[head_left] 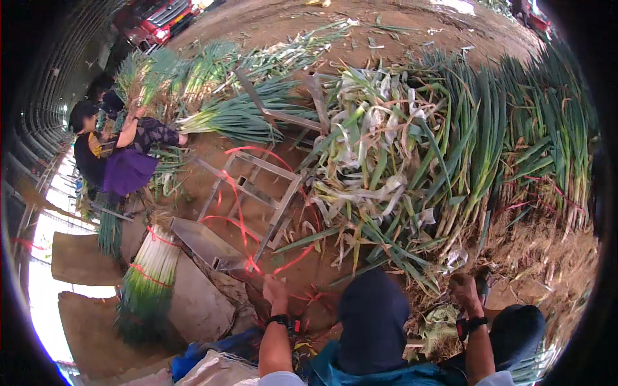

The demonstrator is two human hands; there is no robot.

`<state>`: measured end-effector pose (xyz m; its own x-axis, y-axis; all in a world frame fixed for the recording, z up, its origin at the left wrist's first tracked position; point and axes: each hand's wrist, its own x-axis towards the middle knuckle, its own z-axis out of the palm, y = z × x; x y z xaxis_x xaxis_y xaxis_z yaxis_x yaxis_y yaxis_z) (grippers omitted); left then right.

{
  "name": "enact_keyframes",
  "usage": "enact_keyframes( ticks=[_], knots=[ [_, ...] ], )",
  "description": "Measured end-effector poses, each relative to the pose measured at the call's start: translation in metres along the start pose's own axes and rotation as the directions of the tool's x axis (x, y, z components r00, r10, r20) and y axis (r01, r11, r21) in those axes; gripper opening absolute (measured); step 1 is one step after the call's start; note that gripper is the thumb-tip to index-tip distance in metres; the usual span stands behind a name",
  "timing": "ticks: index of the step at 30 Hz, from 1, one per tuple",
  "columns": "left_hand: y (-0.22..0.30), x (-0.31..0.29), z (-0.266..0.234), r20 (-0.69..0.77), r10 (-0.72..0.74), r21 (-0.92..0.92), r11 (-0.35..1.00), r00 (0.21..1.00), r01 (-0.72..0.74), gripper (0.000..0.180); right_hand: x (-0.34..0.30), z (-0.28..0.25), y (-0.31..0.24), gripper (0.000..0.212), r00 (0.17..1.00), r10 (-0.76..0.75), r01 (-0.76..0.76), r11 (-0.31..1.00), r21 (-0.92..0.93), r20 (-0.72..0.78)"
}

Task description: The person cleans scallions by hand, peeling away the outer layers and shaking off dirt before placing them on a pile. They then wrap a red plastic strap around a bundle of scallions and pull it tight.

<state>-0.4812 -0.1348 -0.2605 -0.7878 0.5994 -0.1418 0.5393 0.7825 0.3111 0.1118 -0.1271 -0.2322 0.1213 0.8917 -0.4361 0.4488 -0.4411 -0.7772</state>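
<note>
My left hand (275,291) is closed at the front corner of a metal frame (281,204), with a red plastic strip (239,224) running up from its fingers. The strip loops loosely over the frame's bars. Well to the right, my right hand (465,289) is curled into a fist beside the root ends of the leeks; whatever lies inside its fingers is hidden. A bundle of leeks (153,264), bound with two red ties, lies to the left of the frame, white ends away from me and green tops nearer.
A heap of peeled leaves (376,151) lies beyond my hands, beside long rows of standing leeks (476,128). A co-worker (116,151) sits at the far left, handling leeks. More leeks (248,112) lie behind the frame. A red vehicle (154,22) stands at the back.
</note>
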Motion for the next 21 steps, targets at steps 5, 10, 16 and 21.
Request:
enact_keyframes(
  ticks=[5, 10, 16, 21],
  knots=[
    [-0.017, -0.028, -0.006, 0.125, 0.349, 0.002, 0.936, 0.929, -0.352, 0.022, -0.004, 0.011, -0.034, 0.019, 0.987, -0.155, 0.157, 0.986, -0.06, 0.036],
    [0.108, -0.007, -0.05, 0.199, 0.315, -0.691, 0.716, 0.928, -0.095, 0.018, -0.001, 0.042, -0.182, 0.03, 0.976, -0.115, 0.026, 0.907, 0.421, 0.187],
    [0.3, -0.108, -0.184, -0.12, 0.832, -0.708, 0.311, 0.542, -0.634, 0.021, -0.002, 0.08, -0.344, 0.055, 0.79, -0.357, -0.303, 0.479, 0.824, 0.499],
    [0.295, -0.169, -0.214, 0.024, 0.988, -0.549, 0.14, 0.151, -0.824, 0.015, 0.008, 0.044, -0.39, 0.05, 0.883, -0.468, 0.039, 0.104, 0.994, 0.014]
  ],
)
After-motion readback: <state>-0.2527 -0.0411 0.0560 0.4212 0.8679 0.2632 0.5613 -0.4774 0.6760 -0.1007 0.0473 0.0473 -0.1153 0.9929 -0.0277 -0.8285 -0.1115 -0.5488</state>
